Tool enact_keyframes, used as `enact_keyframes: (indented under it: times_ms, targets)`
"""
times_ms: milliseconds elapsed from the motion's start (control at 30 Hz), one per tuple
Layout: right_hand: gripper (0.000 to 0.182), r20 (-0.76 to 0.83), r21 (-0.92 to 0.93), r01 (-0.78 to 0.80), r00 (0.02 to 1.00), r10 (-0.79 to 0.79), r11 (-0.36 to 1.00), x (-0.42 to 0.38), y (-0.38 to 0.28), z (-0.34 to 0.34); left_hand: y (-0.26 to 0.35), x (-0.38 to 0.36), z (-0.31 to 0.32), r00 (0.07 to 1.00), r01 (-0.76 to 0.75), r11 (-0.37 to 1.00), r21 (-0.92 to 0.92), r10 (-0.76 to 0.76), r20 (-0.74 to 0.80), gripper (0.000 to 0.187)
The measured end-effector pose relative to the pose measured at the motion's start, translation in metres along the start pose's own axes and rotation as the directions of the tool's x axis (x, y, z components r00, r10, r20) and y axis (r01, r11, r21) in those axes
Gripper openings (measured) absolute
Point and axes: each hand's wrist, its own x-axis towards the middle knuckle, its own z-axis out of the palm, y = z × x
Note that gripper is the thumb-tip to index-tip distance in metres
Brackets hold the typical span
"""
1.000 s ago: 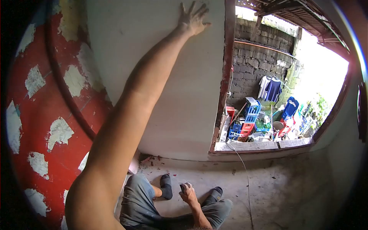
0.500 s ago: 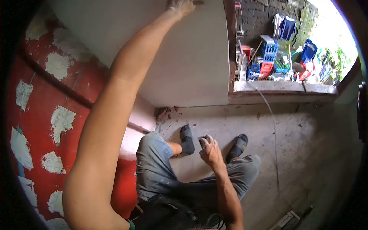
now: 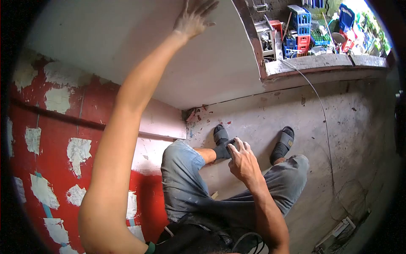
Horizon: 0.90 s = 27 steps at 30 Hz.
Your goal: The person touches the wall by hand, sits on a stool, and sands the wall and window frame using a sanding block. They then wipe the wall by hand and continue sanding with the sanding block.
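My left hand (image 3: 193,20), dusted white, is raised against the smooth pale wall (image 3: 203,63). Its fingers are spread, with nothing in them. Lower down, my right hand (image 3: 246,164) hangs in front of my knees, above the floor. Its whitened fingers are closed around a small dark object (image 3: 231,146). Most of that object is hidden by the fingers, so its kind cannot be made out.
At left is a red wall (image 3: 105,148) with white patches. A window ledge (image 3: 313,64) is at upper right, with stacked crates (image 3: 301,25) beyond it. A cable (image 3: 325,114) runs down to a white power strip (image 3: 339,227) on the floor.
My left hand's fingers now show spread on the wall; before, they were partly cut off at the top edge. The view has tilted and shifted. My right hand keeps hold of the dark object.
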Motion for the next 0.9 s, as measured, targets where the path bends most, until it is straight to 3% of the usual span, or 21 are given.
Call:
enact_keyframes:
  times_ms: [267,367,400,600,900]
  targets:
    - [0.057,-0.016,0.040,-0.021,1.000,0.022,0.999,-0.001,0.001,-0.008,0.048,0.022,0.007,0.978,-0.164,0.986,0.030,0.167,-0.123,0.078]
    - [0.057,-0.020,0.038,-0.026,0.999,0.027,0.999,0.000,0.001,-0.010,0.053,0.034,0.001,0.986,-0.136,0.988,-0.077,0.127,-0.111,0.070]
    - [0.056,-0.021,0.037,-0.028,0.999,0.029,0.999,0.000,0.001,-0.010,0.053,0.038,0.000,0.969,-0.167,0.980,-0.106,0.143,-0.204,0.060]
    - [0.056,-0.041,0.037,-0.025,0.999,0.027,0.999,-0.003,0.003,-0.015,0.052,0.045,-0.006,0.933,-0.268,0.957,-0.109,0.230,-0.275,0.043]
    - [0.046,-0.102,0.031,-0.013,0.995,0.016,0.999,-0.005,0.006,-0.015,0.057,0.050,-0.005,0.934,-0.310,0.918,-0.246,0.246,-0.261,0.030]
